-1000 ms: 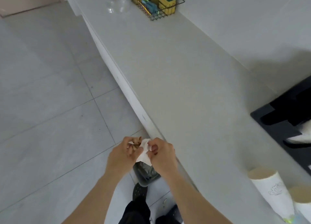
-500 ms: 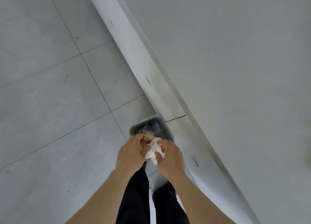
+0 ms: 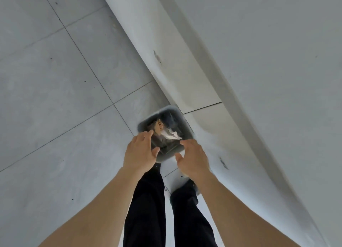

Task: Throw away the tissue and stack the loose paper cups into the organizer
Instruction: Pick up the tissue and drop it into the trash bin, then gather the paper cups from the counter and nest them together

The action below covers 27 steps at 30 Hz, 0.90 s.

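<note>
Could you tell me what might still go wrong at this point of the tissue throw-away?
The tissue shows over the open bin, blurred; whether it has landed I cannot tell, so it may drift onto the floor. The left hand and right hand hang open near the rim and might brush the waste inside.

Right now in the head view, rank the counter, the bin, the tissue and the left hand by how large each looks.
1. Counter, filling the upper right.
2. Bin and left hand: they look alike, and the hand is nearer the camera, so I won't rank them.
3. Tissue, a small white scrap seen within the bin's opening.
</note>
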### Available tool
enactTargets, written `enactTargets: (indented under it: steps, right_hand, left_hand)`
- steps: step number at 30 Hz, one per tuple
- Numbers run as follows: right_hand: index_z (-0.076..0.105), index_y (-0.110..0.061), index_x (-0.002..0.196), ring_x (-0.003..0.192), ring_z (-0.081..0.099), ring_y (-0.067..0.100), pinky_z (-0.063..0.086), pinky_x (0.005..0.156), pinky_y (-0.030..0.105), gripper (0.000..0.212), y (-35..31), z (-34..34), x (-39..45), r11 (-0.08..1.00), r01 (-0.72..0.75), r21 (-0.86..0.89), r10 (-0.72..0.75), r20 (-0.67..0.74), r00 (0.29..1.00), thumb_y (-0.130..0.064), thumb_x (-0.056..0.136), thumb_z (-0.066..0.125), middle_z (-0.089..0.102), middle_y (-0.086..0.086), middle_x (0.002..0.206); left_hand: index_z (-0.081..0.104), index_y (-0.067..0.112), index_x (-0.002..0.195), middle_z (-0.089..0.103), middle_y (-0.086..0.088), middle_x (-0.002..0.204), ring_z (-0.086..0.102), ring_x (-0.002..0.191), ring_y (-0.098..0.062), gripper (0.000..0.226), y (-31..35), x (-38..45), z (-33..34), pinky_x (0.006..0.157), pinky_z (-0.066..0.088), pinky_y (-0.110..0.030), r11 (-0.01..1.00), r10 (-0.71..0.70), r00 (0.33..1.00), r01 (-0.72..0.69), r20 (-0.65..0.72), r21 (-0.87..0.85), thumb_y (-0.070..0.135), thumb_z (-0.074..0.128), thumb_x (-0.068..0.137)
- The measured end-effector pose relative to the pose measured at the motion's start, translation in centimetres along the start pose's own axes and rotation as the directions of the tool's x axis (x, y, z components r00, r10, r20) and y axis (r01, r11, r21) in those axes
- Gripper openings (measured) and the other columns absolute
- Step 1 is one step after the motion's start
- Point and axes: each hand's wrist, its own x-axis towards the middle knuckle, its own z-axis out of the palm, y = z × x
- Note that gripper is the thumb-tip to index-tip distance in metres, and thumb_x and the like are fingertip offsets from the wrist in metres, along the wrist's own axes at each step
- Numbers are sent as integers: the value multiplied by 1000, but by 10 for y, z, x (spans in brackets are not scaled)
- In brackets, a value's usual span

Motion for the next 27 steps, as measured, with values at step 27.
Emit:
enactTargets:
  steps: [27]
  right_hand:
    - [40, -16, 145, 134, 44, 27, 37, 113, 37, 51, -108, -231, -194, 956, 249, -157, -294, -456, 840, -29, 97, 52, 46, 4, 146]
  left_hand:
    - [29, 16, 157, 41, -1, 157, 37, 143, -21, 68, 142, -118, -295, 116, 32, -34, 905, 388, 879, -308, -276, 294, 44, 51, 100]
